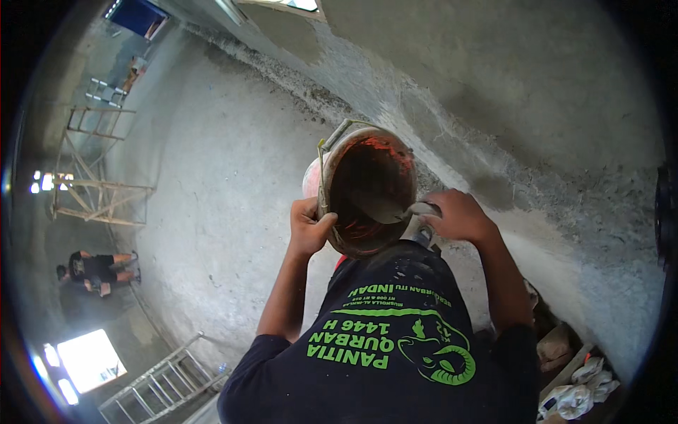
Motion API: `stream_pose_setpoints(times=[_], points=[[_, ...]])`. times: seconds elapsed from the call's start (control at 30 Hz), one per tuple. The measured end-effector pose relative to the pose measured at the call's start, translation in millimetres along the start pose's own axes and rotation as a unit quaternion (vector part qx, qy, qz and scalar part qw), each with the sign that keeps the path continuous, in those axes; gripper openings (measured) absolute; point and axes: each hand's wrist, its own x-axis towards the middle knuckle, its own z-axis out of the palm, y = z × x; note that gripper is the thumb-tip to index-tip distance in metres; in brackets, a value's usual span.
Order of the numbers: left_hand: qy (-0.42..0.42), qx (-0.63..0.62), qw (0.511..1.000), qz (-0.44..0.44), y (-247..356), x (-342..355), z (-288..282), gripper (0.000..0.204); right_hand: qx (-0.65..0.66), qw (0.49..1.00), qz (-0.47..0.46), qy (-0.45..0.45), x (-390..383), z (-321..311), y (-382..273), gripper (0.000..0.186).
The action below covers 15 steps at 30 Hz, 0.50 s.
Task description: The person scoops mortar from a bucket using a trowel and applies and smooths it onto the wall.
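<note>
Rough grey concrete floor (pixel 212 177) spreads out far below, meeting a freshly rendered wall (pixel 537 106) on the right, with wooden scaffolding (pixel 99 177) and a metal ladder (pixel 162 381) further off and another person (pixel 95 272) crouched at a distance. Up close, the left hand (pixel 308 230) curls its fingers tight over the rim of a red plastic bucket (pixel 367 191), tipped so its mortar-crusted mouth faces the camera. The right hand (pixel 459 215) clenches the handle of a steel trowel (pixel 385 208), whose blade lies inside the bucket against the dark, wet mortar. Scraping well probably means keeping the rim firmly braced and drawing the blade flat along the curved wall. Sacks (pixel 579 389) lie at lower right.
</note>
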Motion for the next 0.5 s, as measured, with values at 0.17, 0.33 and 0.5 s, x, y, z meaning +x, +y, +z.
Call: stream_pose_setpoints(times=[0.17, 0.33, 0.5], points=[[-0.034, -0.013, 0.998, 0.06, 5.7, -0.2, -7.8, 0.011, -0.017, 0.996, 0.003, -0.085, 57.3, 21.1, -15.7, 0.038], [-0.085, 0.072, 0.981, 0.159, 2.9, 11.9, -23.7, 0.024, -0.008, 0.986, 0.033, -0.164, 79.1, 30.7, -13.7, 0.042], [-0.111, 0.086, 0.978, 0.158, 4.4, 16.5, -25.7, 0.02, 0.13, 0.95, -0.048, -0.279, 100.0, 46.0, 4.2, 0.043]])
